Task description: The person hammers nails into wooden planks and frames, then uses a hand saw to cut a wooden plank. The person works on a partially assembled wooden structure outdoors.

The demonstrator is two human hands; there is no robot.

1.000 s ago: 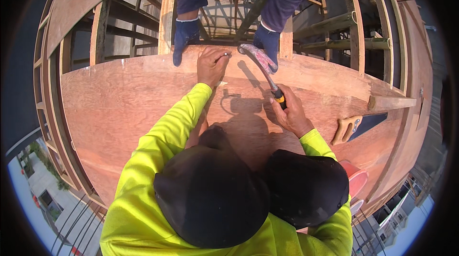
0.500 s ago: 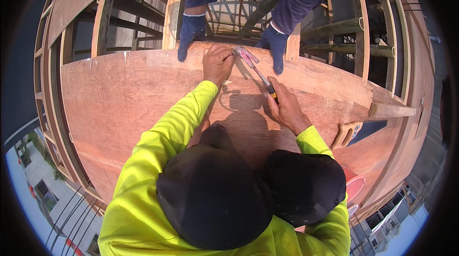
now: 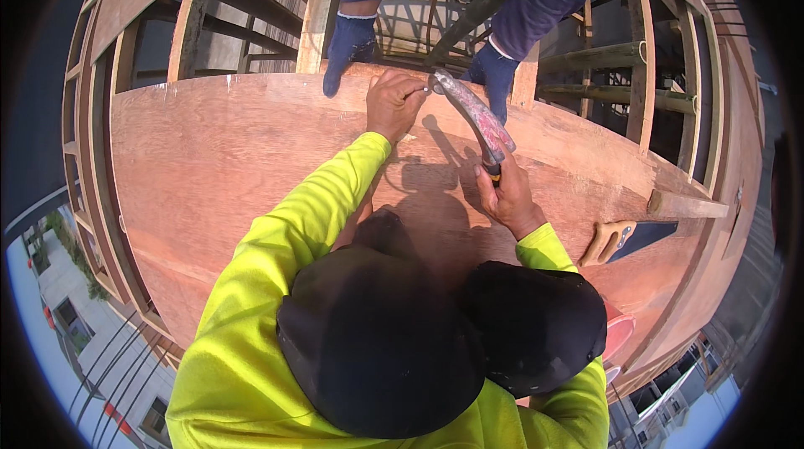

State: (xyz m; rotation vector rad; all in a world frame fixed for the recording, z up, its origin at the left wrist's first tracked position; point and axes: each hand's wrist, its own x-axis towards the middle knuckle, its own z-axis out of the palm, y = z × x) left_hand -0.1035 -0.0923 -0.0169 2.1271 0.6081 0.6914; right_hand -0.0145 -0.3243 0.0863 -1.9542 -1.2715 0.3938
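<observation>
Reddish plywood (image 3: 251,156) lies in place; the left hand (image 3: 394,108) pinches what looks like a nail (image 3: 427,90), seemingly not yet driven, while the right hand (image 3: 509,199) grips a hammer (image 3: 477,114).

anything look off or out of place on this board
Another person's feet, in what look like blue socks without shoes, are at the far edge of the plywood board, close to the hammer in the wearer's right hand, which looks unprotected. Nothing appears spilled.
</observation>
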